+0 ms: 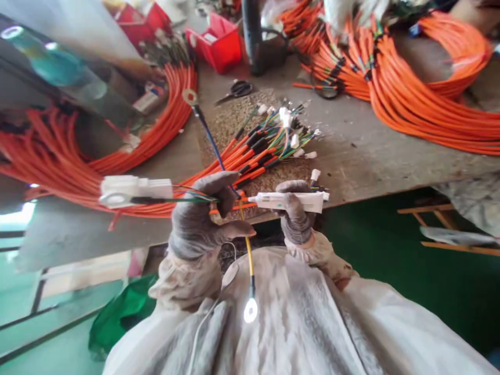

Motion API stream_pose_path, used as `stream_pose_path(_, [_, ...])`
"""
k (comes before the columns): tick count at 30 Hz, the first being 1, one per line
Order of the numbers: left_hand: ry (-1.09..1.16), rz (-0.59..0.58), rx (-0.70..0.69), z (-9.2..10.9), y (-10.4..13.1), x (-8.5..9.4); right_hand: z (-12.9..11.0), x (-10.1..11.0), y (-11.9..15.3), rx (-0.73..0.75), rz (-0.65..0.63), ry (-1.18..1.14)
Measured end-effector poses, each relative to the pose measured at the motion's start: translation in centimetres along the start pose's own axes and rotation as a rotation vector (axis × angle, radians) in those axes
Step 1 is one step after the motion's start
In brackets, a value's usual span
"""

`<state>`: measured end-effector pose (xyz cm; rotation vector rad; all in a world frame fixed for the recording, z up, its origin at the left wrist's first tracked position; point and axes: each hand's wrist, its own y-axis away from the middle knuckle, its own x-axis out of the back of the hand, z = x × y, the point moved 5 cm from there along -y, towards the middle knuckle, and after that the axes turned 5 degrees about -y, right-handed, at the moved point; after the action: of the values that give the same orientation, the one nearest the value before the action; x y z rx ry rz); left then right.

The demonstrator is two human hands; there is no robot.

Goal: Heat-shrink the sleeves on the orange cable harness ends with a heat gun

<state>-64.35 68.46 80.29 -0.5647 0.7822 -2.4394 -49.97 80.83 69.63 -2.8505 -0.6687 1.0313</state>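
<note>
A white tube (310, 202) lies nearly level near the front edge of the desk (410, 182), pinched in the gloved right hand (295, 213), its nozzle pointing left. The gloved left hand (203, 213) grips wires, its thumb standing apart from the curled fingers: a blue wire (213, 141) with a ring reaches up, a yellow wire (250, 258) hangs down, and a green wire (182, 200) runs toward a white plug (135, 188). Whether the nozzle touches anything I cannot tell. Behind lie orange cables (240, 156), scissors (239, 88) and a red bin (222, 47).
</note>
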Motion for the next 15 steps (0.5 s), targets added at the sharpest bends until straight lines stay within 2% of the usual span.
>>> stream_pose_path(4, [-0.029,-0.065,-0.055,-0.3,-0.1,-0.6,0.3,-0.7,0.5,0.097,-0.054,0.086])
stream_pose_path(9, [0.245,0.004,-0.042,-1.0,-0.9,-0.7,-1.2,-1.7,0.4,0.364,-0.112,0.351])
stream_pose_path(15, [0.008,-0.069,0.031,-1.3,-4.2,-1.0,-3.5,-2.7,1.0,0.718,-0.265,0.571])
